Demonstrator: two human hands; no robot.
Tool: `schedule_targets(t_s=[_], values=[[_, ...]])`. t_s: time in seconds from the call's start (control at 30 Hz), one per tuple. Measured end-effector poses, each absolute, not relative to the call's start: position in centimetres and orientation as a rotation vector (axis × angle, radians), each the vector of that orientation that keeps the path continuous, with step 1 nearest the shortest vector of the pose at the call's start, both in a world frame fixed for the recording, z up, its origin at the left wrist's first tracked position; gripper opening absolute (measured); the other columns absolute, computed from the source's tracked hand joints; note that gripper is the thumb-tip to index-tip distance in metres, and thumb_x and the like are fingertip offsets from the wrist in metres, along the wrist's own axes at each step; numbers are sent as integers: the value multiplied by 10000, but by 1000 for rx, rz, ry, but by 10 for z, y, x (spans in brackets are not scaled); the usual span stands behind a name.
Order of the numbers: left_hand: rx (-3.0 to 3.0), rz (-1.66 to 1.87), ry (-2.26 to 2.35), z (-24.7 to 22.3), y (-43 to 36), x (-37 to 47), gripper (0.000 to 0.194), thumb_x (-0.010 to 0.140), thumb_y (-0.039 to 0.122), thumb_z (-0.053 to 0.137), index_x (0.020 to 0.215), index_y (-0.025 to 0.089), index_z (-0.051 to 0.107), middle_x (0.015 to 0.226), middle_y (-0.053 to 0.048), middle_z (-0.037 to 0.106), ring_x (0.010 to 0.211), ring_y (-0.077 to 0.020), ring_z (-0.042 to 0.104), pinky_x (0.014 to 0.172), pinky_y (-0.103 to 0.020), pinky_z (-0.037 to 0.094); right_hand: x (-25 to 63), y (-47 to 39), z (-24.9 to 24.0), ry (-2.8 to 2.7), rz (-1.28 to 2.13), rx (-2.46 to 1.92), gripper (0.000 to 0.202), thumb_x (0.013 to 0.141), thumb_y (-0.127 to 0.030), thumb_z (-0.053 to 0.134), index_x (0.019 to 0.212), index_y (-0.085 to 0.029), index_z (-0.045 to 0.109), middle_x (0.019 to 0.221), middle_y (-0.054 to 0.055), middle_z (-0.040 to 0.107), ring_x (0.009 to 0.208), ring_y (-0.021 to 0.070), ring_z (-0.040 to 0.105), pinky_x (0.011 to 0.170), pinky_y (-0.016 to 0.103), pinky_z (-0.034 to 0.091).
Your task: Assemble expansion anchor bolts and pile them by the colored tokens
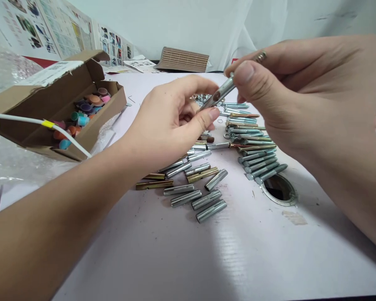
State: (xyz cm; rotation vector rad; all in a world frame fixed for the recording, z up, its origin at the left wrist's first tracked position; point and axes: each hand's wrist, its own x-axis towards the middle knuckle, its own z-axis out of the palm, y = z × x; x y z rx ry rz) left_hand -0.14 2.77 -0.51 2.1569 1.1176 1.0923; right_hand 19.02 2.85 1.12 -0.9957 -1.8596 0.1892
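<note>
My left hand [175,121] is closed around the lower end of a silvery metal sleeve [224,88] with a round hole in its side. The sleeve tilts up to the right. My right hand [288,88] pinches a bolt at the sleeve's upper end; the bolt's threaded end [261,57] sticks out behind the thumb, in line with the sleeve. Fingers hide the joint, so I cannot tell how far the bolt is inside. Below my hands lie several loose metal sleeves [211,211], silvery and brass-coloured. To their right is a row of bolts [261,163].
On the left of the white table [163,259], an open cardboard box [113,100] holds several coloured plugs, with a white cable [19,117] across it. Bubble wrap [25,167] lies around it. An oval dark-centred ring [296,198] is set near the bolts. Corrugated cardboard [183,59] stands behind.
</note>
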Motion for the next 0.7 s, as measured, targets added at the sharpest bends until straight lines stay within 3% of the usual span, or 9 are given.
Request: schedule_targets(t_s=[0.07,0.17,0.3,0.4,0.5,0.7], values=[[2177,1092,1102,-8,28,-1,193,919,357,633,1082,272,691,758,20,736,642,-160,668,587,-323,511,183,30,14,-1931,147,-974,337,965,-410,602,737,-189,715,717,-6,566,754,117,541,653,279,399],[2097,1081,1138,-11,30,2,165,937,390,619,939,235,678,778,-14,744,719,-181,711,644,-315,553,175,35,15,-2036,133,-891,281,979,-357,582,830,-175,736,708,-5,527,720,98,499,637,256,379],[2010,1134,1199,-9,33,2,224,940,434,612,920,215,657,799,-36,754,732,-183,719,615,-286,567,177,54,11,-2056,33,-895,388,1029,-389,459,828,-166,705,705,0,577,689,99,511,656,260,395],[1985,1152,1252,-6,34,0,234,958,427,579,920,210,658,797,-35,758,679,-161,701,546,-260,549,189,75,12,-2012,31,-1000,249,953,-286,557,788,-159,694,690,10,632,649,111,536,630,278,393],[1979,1162,1272,-5,34,-1,219,966,408,568,933,212,660,787,-30,757,643,-148,685,525,-250,544,207,93,16,-2003,129,-1216,175,840,-205,630,677,-164,679,573,8,571,544,112,470,559,301,343],[1986,1200,1261,-9,34,-1,217,958,426,579,932,228,664,765,-26,749,699,-170,711,575,-262,563,221,105,8,-2165,207,-1478,79,768,-249,689,730,-195,733,677,41,672,606,175,567,584,339,389]])
